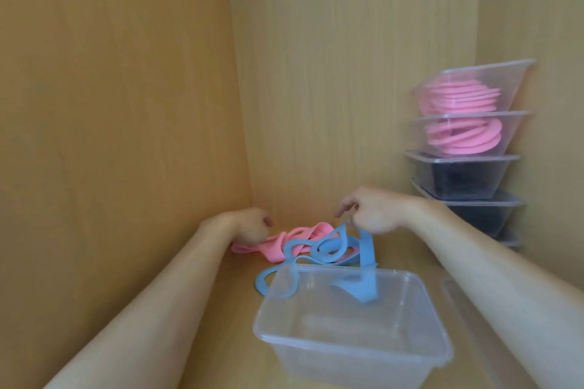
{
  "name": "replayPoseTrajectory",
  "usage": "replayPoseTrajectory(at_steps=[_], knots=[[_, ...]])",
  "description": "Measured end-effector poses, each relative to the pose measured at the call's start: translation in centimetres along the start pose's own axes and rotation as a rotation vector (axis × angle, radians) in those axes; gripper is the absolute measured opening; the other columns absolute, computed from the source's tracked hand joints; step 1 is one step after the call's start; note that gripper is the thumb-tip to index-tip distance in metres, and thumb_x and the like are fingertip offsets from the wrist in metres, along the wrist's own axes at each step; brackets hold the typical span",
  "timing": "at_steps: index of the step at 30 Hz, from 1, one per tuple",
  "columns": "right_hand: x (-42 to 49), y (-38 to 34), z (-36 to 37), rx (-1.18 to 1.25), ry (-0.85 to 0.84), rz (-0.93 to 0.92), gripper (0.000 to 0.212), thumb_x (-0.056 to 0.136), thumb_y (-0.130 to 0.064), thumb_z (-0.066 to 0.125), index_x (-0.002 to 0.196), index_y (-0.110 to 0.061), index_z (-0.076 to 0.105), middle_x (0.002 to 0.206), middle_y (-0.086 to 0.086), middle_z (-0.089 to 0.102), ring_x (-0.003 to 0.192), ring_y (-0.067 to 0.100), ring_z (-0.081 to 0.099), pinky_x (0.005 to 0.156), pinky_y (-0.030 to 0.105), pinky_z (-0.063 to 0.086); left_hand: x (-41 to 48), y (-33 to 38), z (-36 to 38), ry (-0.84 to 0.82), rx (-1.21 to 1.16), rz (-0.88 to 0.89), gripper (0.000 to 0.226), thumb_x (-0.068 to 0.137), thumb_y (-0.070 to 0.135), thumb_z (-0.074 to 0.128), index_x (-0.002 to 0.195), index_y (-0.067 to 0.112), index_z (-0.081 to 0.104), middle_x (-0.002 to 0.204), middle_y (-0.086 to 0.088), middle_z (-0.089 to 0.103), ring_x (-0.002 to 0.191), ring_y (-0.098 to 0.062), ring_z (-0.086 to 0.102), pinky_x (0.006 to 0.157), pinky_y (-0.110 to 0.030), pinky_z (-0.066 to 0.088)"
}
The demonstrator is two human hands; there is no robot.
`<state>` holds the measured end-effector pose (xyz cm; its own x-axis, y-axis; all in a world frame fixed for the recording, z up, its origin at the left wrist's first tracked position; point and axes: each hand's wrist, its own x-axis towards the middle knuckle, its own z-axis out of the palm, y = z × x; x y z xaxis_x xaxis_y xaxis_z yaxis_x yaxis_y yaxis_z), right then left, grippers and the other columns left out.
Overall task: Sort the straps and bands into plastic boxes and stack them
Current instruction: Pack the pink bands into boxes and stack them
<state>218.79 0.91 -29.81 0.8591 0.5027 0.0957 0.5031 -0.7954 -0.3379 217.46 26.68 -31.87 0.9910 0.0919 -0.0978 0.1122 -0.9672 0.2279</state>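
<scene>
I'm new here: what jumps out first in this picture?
A tangle of pink rubbery bands and blue rubbery straps lies in the wooden corner. The right hand pinches one blue strap that hangs into the open clear plastic box in front, while the left hand grips the pink ones. At the right stands a stack of clear plastic boxes, the top two holding pink bands.

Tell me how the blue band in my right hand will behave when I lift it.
Probably floppy: the blue band droops from the right hand into the clear box. Likely light, since a loose pinch carries it. It may snag: its upper part runs among the tangled blue and pink bands.
</scene>
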Motion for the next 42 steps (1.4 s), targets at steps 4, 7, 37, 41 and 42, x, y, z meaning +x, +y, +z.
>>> replayPoseTrajectory(at_steps=[4, 7, 37, 41, 42], knots=[[0.8, 0.4, 2.2, -0.064, -0.097, 0.050, 0.051, 0.092, -0.010, 0.052, 0.141, -0.023, 0.057, 0.141, 0.002, 0.059, 0.121, 0.020, 0.056, 0.089, 0.019, 0.040, 2.2, -0.7, 0.0, -0.058, 0.152, -0.027, 0.062, 0.085, 0.006, 0.051, 0.146, 0.017, 0.050, 0.130, -0.011, 0.064, 0.104, -0.026, 0.065, 0.088, -0.034, 0.055], [0.9, 0.8, 3.1, -0.144, -0.155, 0.068, 0.039, 0.088, -0.011, 0.061, 0.126, -0.021, 0.065, 0.107, -0.003, 0.066, 0.088, 0.014, 0.058, 0.071, 0.022, 0.044, 2.7, -1.1, -0.3, -0.054, 0.198, -0.004, 0.059, 0.082, 0.010, 0.067, 0.140, 0.018, 0.058, 0.121, -0.003, 0.068, 0.099, -0.021, 0.063, 0.084, -0.028, 0.054], [0.2, 1.8, 3.2, -0.063, -0.111, 0.152, 0.031, 0.086, -0.010, 0.050, 0.107, -0.018, 0.071, 0.101, 0.002, 0.070, 0.090, 0.020, 0.063, 0.077, 0.030, 0.050, 0.6, 1.6, -2.7, 0.435, -0.374, 0.360, 0.028, 0.081, -0.009, 0.071, 0.079, 0.019, 0.069, 0.078, -0.002, 0.071, 0.062, -0.007, 0.062, 0.060, -0.021, 0.051], [0.3, 1.7, 3.2, 0.067, 0.011, 0.101, 0.027, 0.082, -0.002, 0.047, 0.080, -0.009, 0.073, 0.077, 0.001, 0.064, 0.072, 0.016, 0.053, 0.064, 0.028, 0.042, 0.8, 1.5, -2.7, 0.467, -0.368, 0.337, 0.024, 0.083, -0.008, 0.070, 0.084, 0.017, 0.070, 0.081, -0.002, 0.071, 0.066, -0.011, 0.062, 0.060, -0.023, 0.051], [0.3, 1.6, 3.0, 0.112, 0.025, 0.084, 0.033, 0.083, 0.000, 0.045, 0.072, -0.012, 0.073, 0.072, -0.003, 0.066, 0.069, 0.013, 0.055, 0.063, 0.025, 0.043, 0.8, 1.4, -2.7, 0.480, -0.369, 0.325, 0.024, 0.083, -0.007, 0.070, 0.084, 0.017, 0.070, 0.081, -0.002, 0.070, 0.066, -0.012, 0.062, 0.060, -0.024, 0.050]])
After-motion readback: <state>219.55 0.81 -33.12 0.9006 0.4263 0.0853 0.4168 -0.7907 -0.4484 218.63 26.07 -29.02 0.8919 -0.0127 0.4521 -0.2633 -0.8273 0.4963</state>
